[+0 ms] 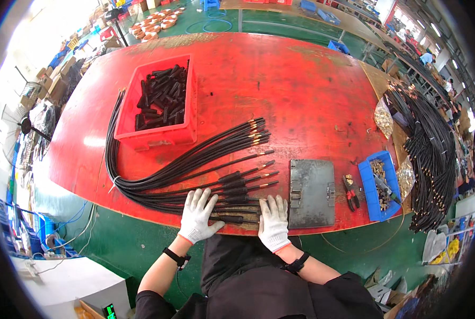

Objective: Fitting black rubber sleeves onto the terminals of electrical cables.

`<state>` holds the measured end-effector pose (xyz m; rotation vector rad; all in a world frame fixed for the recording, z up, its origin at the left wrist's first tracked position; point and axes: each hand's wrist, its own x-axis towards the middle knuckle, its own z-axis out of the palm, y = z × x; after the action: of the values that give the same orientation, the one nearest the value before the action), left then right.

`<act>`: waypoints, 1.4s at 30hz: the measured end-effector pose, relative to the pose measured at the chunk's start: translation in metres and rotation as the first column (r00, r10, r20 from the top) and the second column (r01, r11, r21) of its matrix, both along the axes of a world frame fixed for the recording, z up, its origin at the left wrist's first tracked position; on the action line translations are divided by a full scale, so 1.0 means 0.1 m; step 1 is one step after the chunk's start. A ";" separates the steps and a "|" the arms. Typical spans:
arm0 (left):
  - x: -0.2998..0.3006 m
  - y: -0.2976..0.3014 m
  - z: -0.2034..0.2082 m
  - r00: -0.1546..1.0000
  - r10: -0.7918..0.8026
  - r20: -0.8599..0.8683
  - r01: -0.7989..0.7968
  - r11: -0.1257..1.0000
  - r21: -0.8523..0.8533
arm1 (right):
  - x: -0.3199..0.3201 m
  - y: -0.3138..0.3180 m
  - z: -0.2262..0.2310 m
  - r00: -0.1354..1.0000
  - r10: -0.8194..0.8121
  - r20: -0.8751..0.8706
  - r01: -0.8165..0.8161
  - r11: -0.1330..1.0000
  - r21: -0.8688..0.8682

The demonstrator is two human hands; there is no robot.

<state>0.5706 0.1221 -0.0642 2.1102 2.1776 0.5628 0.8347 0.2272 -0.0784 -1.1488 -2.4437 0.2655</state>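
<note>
Two white-gloved hands at lower centre of the frame, both on the near edge of the red worktop (301,117). Left hand (197,212) lies over the lower strands of the black cable bundle (136,187), fingers extended, thumb spread, not clenched. Right hand (273,220) is over the cable ends, just left of the dark latched case (312,194); can't tell if it grips a strand. Bundle curves from upper left to centre, white tie (114,183) around it at the bend, copper-coloured tips pointing right. Several lower strands carry black sleeves (231,184). Red bin (168,136), upper left, holds loose black pieces (163,95). Right of the case: red-handled pliers (351,194), then blue bin (368,194) with small metal parts. Second black cable pile (429,154) at far right.
</note>
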 end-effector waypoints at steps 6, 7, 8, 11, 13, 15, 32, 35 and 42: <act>0.00 0.03 0.01 1.000 0.002 -0.023 -0.002 1.000 -0.017 | 0.18 0.07 0.01 0.960 0.154 -0.233 -0.171 0.984 -0.053; 0.00 0.03 0.01 1.000 0.001 -0.021 -0.001 1.000 -0.017 | 0.16 0.07 0.03 0.961 0.153 -0.231 -0.169 0.984 -0.054; 0.00 0.02 0.02 0.999 -0.002 -0.032 0.001 0.999 -0.032 | 0.13 0.06 0.04 0.963 0.177 -0.205 -0.195 0.978 -0.074; -0.01 0.02 0.01 0.999 -0.006 -0.044 0.004 0.999 -0.047 | -0.01 0.17 0.03 0.947 0.249 -0.205 -0.276 0.954 -0.116; -0.01 0.03 0.01 0.999 -0.013 -0.044 0.011 0.999 -0.047 | -0.16 0.19 -0.01 0.947 0.261 -0.185 -0.288 0.948 -0.134; -0.01 0.05 0.01 0.999 -0.016 -0.040 0.013 0.998 -0.058 | -0.31 0.12 -0.08 0.970 0.202 -0.135 -0.216 0.971 -0.102; 0.34 0.29 -0.20 0.997 -0.038 -0.067 0.042 0.998 0.054 | -0.87 0.06 -0.16 0.785 0.069 -0.615 -0.277 0.928 -0.249; 0.36 0.34 -0.12 0.998 -0.043 -0.047 0.046 0.998 0.053 | -0.78 0.17 -0.15 0.679 -0.040 -0.733 -0.276 0.911 -0.305; -1.00 -0.28 0.04 0.993 0.117 -0.020 -0.114 0.987 0.112 | -0.49 0.82 0.32 0.832 0.051 -0.552 -0.266 0.910 -0.318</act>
<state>0.4710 0.0937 -0.0602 2.0643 2.3483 0.6830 0.7857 0.3094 -0.0469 -0.8485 -2.0224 1.0171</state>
